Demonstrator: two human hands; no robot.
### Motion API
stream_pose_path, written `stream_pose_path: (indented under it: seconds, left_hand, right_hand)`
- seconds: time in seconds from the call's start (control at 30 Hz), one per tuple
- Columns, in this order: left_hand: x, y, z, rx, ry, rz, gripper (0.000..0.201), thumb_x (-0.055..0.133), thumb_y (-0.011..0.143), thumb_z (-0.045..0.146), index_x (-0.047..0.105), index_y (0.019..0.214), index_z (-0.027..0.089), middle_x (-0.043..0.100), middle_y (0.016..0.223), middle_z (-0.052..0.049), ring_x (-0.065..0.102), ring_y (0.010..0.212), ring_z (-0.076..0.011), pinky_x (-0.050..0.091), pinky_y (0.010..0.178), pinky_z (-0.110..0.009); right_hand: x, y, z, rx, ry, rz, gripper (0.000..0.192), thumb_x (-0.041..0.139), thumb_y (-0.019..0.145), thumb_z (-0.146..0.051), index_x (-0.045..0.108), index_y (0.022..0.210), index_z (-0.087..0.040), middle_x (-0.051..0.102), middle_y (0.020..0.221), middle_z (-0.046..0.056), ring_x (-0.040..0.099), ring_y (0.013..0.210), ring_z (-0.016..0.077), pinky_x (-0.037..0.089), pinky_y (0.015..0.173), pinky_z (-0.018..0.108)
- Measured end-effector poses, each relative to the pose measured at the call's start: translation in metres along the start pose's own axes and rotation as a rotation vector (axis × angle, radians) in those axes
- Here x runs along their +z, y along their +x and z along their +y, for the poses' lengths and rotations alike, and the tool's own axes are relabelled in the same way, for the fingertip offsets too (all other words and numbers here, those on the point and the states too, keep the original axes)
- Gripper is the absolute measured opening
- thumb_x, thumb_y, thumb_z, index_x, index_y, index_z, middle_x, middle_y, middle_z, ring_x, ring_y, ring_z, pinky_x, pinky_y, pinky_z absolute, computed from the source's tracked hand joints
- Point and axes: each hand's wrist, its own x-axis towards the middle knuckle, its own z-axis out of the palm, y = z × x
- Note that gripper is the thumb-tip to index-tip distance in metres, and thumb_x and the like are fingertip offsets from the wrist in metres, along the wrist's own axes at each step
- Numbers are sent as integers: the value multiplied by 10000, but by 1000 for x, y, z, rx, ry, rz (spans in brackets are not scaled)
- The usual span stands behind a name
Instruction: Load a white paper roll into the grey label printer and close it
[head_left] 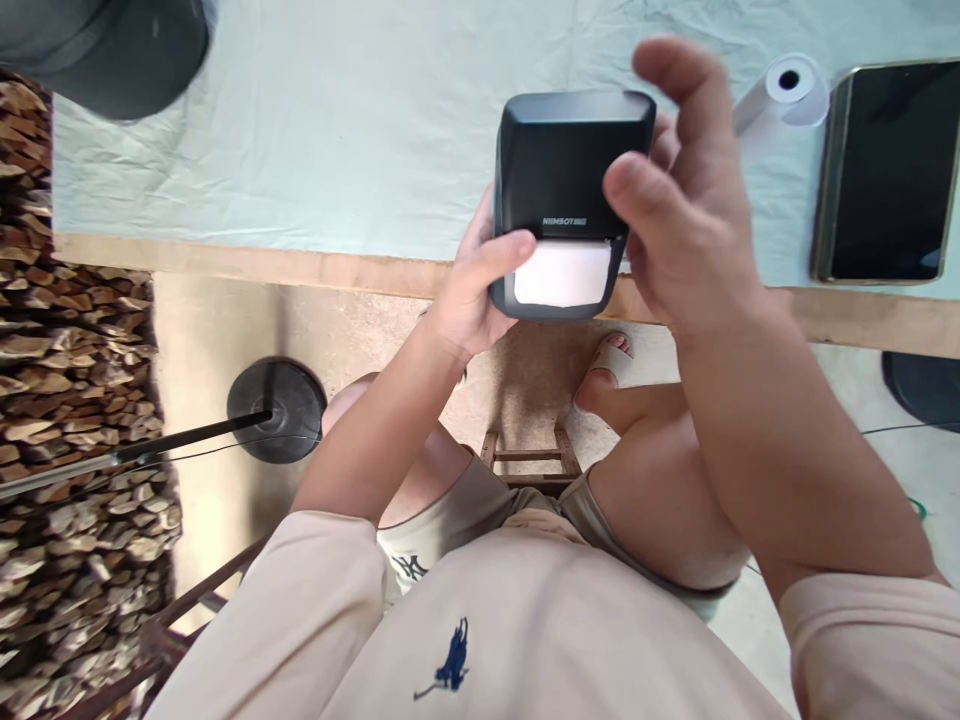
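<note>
1. Head view: a small black NIIMBOT label printer (564, 170) is held up in front of the person, above the near edge of the desk (300, 150), which is covered with a pale cloth.
2. The left hand (476, 285) grips the printer from its left side, fingers curled around the body and the thumb pressed on the front next to the white label paper (562, 273) that shows in the printer's slot.
3. The right hand (679, 215) is at the printer's right side, half open: the thumb lies on the printer's upper right front corner, while the index finger is raised and curled clear of it. Whether the remaining fingers grip the printer's far side cannot be told.
4. To the right of the printer, a white paper roll (784, 92) lies on the desk, well apart from it.
5. Farther right of the printer, just beside the roll, a smartphone (889, 170) with a dark screen lies flat near the desk's edge.
6. Left of the printer, at the far corner, a dark rounded object (112, 50) is in view.
7. Below the printer are the person's knees and a sandalled foot (609, 362) on the floor.
8. Far left of the printer, stacked firewood (67, 400) stands behind a round black stand base (276, 410).
</note>
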Motion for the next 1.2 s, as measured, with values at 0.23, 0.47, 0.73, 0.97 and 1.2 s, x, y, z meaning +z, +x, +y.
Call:
stream_pose_path:
  seconds: [0.23, 0.47, 0.73, 0.97, 1.2]
  left_hand:
    - [5, 2, 6, 0, 2, -58, 320, 451, 924, 418, 695, 1031, 240, 677, 1216, -43, 335, 1461, -303, 450, 1125, -400]
    - [5, 4, 4, -155, 20, 207, 613, 447, 802, 745, 670, 1154, 295, 733, 1009, -61, 301, 1485, -283, 488, 1079, -431]
    - [16, 0, 6, 17, -39, -15, 251, 483, 924, 311, 704, 957, 198, 729, 1124, -57, 416, 1423, -273, 468, 1109, -329]
    - [8, 6, 4, -72, -36, 29, 515, 302, 963, 553, 669, 1115, 225, 671, 1187, -28, 395, 1438, -294, 503, 1078, -418]
    - [4, 9, 5, -109, -60, 110, 517, 294, 990, 497, 642, 1121, 138, 641, 1260, -46, 275, 1491, -292, 374, 1188, -433]
  right_hand:
    - [7, -2, -7, 120, 189, -128, 661, 813, 654, -407, 402, 1159, -295, 552, 865, -50, 555, 675, 90, 475, 580, 242]
    - [6, -2, -2, 89, 144, -83, 597, 747, 737, -430, 389, 1185, -265, 518, 817, -50, 498, 637, 66, 445, 580, 223]
    - [7, -2, -2, 112, 143, -92, 663, 801, 650, -403, 387, 1160, -309, 527, 862, -57, 525, 693, 83, 461, 618, 229]
    - [-3, -1, 2, -76, 12, -44, 459, 709, 791, -415, 503, 1187, -309, 572, 1100, -20, 578, 997, 99, 513, 771, 223]
    - [-17, -6, -14, -146, -298, -215, 776, 787, 674, -506, 431, 1347, -358, 460, 1359, -62, 513, 1229, 163, 561, 866, 246]
